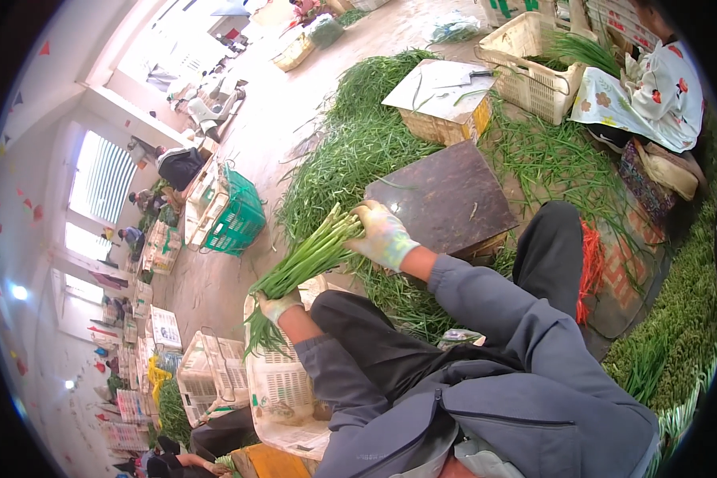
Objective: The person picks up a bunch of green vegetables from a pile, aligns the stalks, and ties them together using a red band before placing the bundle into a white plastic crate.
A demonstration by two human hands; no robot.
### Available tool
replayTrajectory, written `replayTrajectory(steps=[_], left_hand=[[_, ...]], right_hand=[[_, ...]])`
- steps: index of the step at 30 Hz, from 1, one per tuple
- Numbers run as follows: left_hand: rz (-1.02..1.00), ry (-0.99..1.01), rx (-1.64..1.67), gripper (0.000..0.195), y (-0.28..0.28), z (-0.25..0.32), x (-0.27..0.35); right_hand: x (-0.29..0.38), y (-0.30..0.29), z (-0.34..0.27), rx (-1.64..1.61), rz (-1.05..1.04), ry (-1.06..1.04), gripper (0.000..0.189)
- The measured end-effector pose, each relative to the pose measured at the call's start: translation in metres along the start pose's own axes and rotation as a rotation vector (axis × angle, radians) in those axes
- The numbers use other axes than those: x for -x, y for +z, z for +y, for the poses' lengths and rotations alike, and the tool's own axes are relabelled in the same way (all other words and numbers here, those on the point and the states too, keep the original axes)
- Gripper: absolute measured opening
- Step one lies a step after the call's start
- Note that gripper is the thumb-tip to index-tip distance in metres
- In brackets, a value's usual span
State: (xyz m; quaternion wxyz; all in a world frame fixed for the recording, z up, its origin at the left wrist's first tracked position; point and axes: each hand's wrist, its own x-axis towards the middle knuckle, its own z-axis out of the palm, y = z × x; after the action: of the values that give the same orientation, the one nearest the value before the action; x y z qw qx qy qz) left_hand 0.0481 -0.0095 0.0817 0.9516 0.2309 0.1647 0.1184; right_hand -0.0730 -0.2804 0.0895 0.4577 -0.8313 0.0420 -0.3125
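Note:
A bundle of long green stalks (313,248), like garlic scapes or flowering chives, is held between my two gloved hands over a white plastic crate (284,388). My left hand (279,303) grips the leafy lower end, whose tips hang into the crate. At the pale cut end is my right hand (383,234), its fingers and thumb against the stalk ends. Beyond my right hand lies a dark board (445,197) on a support, with bits of stalk on it.
Loose green leaves (370,131) are heaped behind the board. A knife (463,80) rests on a white-topped box (436,89). A co-worker in a floral sleeve (672,89) sits at upper right by a crate (535,83). Red strings (590,269) hang beside my knee. A green crate (234,212) stands left.

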Motion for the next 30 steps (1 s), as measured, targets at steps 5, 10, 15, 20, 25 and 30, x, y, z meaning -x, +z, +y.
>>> replayTrajectory(steps=[5, 10, 15, 20, 25, 30], left_hand=[[0.051, 0.021, 0.025, 0.046, -0.003, 0.015, 0.002], [0.083, 0.017, 0.01, 0.046, -0.013, 0.014, 0.0], [0.059, -0.001, -0.086, 0.048, -0.004, -0.01, 0.008], [0.032, -0.003, -0.047, 0.042, -0.013, 0.01, -0.001], [0.053, 0.046, -0.06, 0.045, -0.009, 0.009, 0.0], [-0.017, 0.054, -0.171, 0.046, 0.002, 0.003, 0.026]], right_hand=[[-0.012, -0.019, 0.045, -0.349, 0.084, 0.231, 0.015], [-0.003, -0.042, 0.015, -0.65, 0.027, 0.181, 0.023], [-0.011, -0.033, -0.004, -0.352, -0.056, -0.14, 0.023], [-0.021, -0.056, 0.039, -0.681, 0.086, 0.27, 0.021], [-0.011, -0.061, 0.057, -0.82, 0.027, 0.398, 0.025], [-0.009, -0.078, 0.042, -0.382, 0.021, 0.132, 0.055]])
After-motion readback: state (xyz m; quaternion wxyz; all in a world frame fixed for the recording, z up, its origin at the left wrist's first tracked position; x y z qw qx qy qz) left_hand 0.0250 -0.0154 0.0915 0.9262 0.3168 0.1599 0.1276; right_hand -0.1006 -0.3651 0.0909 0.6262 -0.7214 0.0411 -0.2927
